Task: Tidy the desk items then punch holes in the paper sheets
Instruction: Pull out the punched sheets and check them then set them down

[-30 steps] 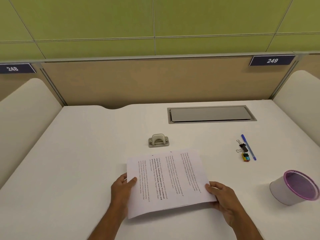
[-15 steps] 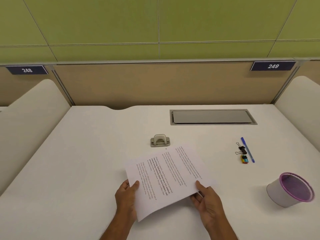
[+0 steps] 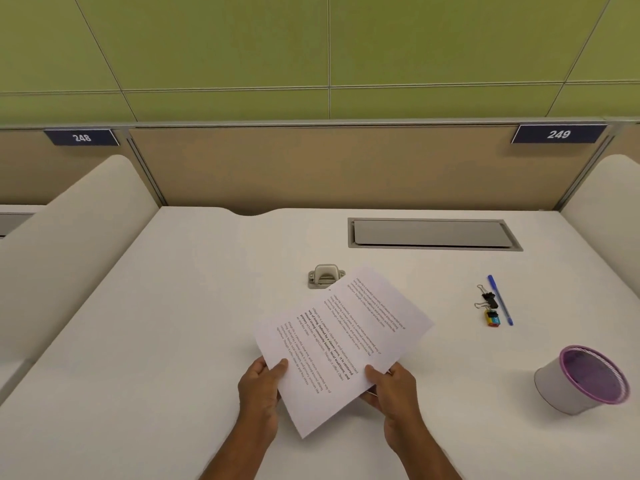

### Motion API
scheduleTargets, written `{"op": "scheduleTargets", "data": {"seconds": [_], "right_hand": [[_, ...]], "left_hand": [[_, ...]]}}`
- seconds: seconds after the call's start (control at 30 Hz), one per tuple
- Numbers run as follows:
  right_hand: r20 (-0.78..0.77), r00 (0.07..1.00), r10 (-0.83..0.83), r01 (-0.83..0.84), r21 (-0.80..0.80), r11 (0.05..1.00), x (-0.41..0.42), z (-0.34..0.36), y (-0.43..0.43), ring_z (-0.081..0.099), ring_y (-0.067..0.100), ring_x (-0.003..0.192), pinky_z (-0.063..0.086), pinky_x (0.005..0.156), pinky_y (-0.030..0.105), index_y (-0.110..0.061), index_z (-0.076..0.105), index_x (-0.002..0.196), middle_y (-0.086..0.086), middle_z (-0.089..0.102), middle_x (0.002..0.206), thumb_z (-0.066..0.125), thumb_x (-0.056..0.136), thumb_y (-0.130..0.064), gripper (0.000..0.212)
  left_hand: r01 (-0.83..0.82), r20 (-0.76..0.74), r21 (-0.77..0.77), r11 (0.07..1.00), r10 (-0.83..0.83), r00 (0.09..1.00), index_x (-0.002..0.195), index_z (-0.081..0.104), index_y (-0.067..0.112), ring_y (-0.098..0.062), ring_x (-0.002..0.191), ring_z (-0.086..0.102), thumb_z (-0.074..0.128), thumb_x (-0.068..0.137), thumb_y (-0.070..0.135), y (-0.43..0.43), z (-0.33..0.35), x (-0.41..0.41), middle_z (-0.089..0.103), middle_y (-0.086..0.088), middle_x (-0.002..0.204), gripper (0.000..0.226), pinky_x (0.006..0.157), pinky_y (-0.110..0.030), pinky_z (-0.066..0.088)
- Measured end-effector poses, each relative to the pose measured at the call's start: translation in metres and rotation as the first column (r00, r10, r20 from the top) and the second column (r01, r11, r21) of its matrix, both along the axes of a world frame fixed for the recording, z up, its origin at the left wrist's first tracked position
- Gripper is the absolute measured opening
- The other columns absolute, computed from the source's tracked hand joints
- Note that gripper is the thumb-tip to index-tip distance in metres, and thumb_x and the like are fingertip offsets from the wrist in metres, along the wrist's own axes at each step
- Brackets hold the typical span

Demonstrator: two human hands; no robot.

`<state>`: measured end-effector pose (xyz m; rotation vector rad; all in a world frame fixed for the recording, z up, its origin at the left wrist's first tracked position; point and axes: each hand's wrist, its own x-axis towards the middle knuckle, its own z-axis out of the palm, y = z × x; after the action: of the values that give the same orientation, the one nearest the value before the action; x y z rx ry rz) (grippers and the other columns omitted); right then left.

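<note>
- Paper sheets (image 3: 343, 337): printed text faces up. They are held over the near middle of the desk (image 3: 173, 323) and turned at a slant, with one corner pointing to the near side.
- Left hand (image 3: 259, 386): grips the near-left edge of the sheets. The thumb lies on top and the fingers (image 3: 278, 365) are curled under the paper.
- Right hand (image 3: 394, 389): grips the near-right edge the same way, thumb on the printed face. The remaining fingers (image 3: 372, 372) are mostly hidden beneath the sheets.
- Hole punch (image 3: 323, 277): a grey unit standing on the desk just beyond the sheets. The far-left edge of the paper crosses its right end in this view, and contact cannot be confirmed.
- Pen (image 3: 500, 299): blue, lying on the desk to the right, well apart from the sheets.
- Binder clips (image 3: 486, 301): black, lying just left of the pen.
- Small multicoloured item (image 3: 493, 320): sits at the near end of the clips, beside the pen. It is too small to identify.
- Cup (image 3: 578, 382): pale wall, purple rim and mesh interior, at the near right of the desk. It is tilted, with its mouth turned up and toward the viewer.
- Cable hatch (image 3: 433, 233): a grey lid, closed, set into the far right of the desk.
- Partition (image 3: 311, 168): a tan panel behind the desk, carrying the plates 248 (image 3: 82, 137) and 249 (image 3: 558, 134).
- Side dividers: white, one at the left (image 3: 69, 254) and one at the right (image 3: 602, 188).
</note>
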<state>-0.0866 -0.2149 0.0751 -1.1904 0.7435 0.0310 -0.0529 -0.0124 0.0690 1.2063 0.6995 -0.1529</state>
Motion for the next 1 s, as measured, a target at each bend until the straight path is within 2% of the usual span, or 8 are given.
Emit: {"op": "scheduleTargets", "data": {"seconds": [0.13, 0.27, 0.47, 0.63, 0.7, 0.83, 0.9, 1.0], "right_hand": [[-0.029, 0.995, 0.092, -0.092, -0.02, 0.996, 0.003, -0.001, -0.011, 0.075, 0.027, 0.091, 0.061, 0.064, 0.034, -0.012, 0.064, 0.115, 0.006, 0.077, 0.105, 0.062, 0.092, 0.003, 0.027], [-0.038, 0.985, 0.168, -0.17, -0.055, 0.984, 0.009, 0.002, -0.023, 0.075, 0.025, 0.092, 0.062, 0.066, 0.034, -0.012, 0.066, 0.115, 0.001, 0.078, 0.104, 0.061, 0.091, 0.003, 0.029], [-0.041, 0.966, 0.255, -0.259, -0.16, 0.953, 0.022, 0.014, -0.03, 0.076, 0.016, 0.085, 0.06, 0.062, 0.027, -0.017, 0.067, 0.111, -0.006, 0.079, 0.099, 0.06, 0.092, 0.001, 0.027], [-0.026, 0.953, 0.303, -0.3, -0.233, 0.925, 0.028, 0.025, -0.028, 0.076, 0.017, 0.087, 0.06, 0.064, 0.026, -0.016, 0.067, 0.112, -0.003, 0.078, 0.101, 0.059, 0.092, 0.0, 0.027], [-0.016, 0.945, 0.327, -0.32, -0.264, 0.91, 0.03, 0.03, -0.025, 0.076, 0.017, 0.088, 0.06, 0.065, 0.026, -0.016, 0.068, 0.112, -0.002, 0.078, 0.101, 0.059, 0.093, 0.0, 0.026], [0.031, 0.938, 0.344, -0.311, -0.358, 0.881, 0.031, 0.039, -0.021, 0.075, 0.013, 0.089, 0.06, 0.07, 0.029, -0.018, 0.071, 0.11, -0.006, 0.078, 0.1, 0.057, 0.094, -0.002, 0.027], [0.068, 0.948, 0.312, -0.256, -0.42, 0.871, 0.031, 0.043, -0.017, 0.074, 0.013, 0.091, 0.059, 0.075, 0.031, -0.02, 0.072, 0.111, -0.007, 0.078, 0.101, 0.057, 0.095, -0.004, 0.027], [0.138, 0.947, 0.291, -0.182, -0.515, 0.837, 0.03, 0.051, -0.01, 0.073, 0.007, 0.088, 0.056, 0.07, 0.023, -0.027, 0.07, 0.108, -0.015, 0.077, 0.098, 0.055, 0.097, -0.01, 0.026]], "left_hand": [[0.056, -0.003, -0.049, 0.997, -0.056, 0.998, 0.115, 0.069, 0.005, -0.032, 0.104, 0.071, 0.071, 0.087, -0.002, 0.012, 0.0, 0.004, 0.077, -0.012, 0.109, 0.029, 0.08, -0.037, 0.057], [0.09, 0.013, -0.03, 0.995, -0.09, 0.996, 0.113, 0.07, 0.005, -0.03, 0.099, 0.072, 0.074, 0.084, -0.003, 0.032, 0.001, 0.018, 0.077, -0.012, 0.107, 0.031, 0.077, -0.036, 0.058], [0.274, 0.069, 0.181, 0.944, -0.291, 0.954, 0.11, 0.072, 0.016, -0.025, 0.094, 0.071, 0.073, 0.088, 0.006, 0.06, 0.011, 0.041, 0.077, -0.01, 0.103, 0.024, 0.082, -0.037, 0.058], [0.419, 0.08, 0.332, 0.845, -0.468, 0.88, 0.108, 0.073, 0.025, -0.007, 0.082, 0.073, 0.071, 0.092, 0.01, 0.062, 0.019, 0.055, 0.079, -0.001, 0.096, 0.022, 0.067, -0.015, 0.052], [0.451, 0.095, 0.351, 0.821, -0.51, 0.855, 0.106, 0.071, 0.029, -0.004, 0.082, 0.073, 0.068, 0.094, 0.01, 0.061, 0.024, 0.058, 0.079, 0.005, 0.095, 0.024, 0.064, -0.012, 0.051], [0.481, 0.124, 0.36, 0.799, -0.553, 0.824, 0.112, 0.07, 0.028, -0.012, 0.093, 0.075, 0.062, 0.097, 0.008, 0.057, 0.03, 0.06, 0.079, 0.004, 0.1, 0.026, 0.078, -0.025, 0.056], [0.459, 0.149, 0.361, 0.811, -0.537, 0.831, 0.108, 0.07, 0.029, -0.011, 0.092, 0.074, 0.06, 0.097, 0.006, 0.052, 0.03, 0.058, 0.079, 0.004, 0.1, 0.028, 0.08, -0.026, 0.057], [0.413, 0.191, 0.345, 0.843, -0.494, 0.849, 0.108, 0.07, 0.025, -0.012, 0.094, 0.074, 0.058, 0.098, 0.004, 0.045, 0.031, 0.054, 0.079, 0.004, 0.102, 0.027, 0.083, -0.029, 0.058]]}}
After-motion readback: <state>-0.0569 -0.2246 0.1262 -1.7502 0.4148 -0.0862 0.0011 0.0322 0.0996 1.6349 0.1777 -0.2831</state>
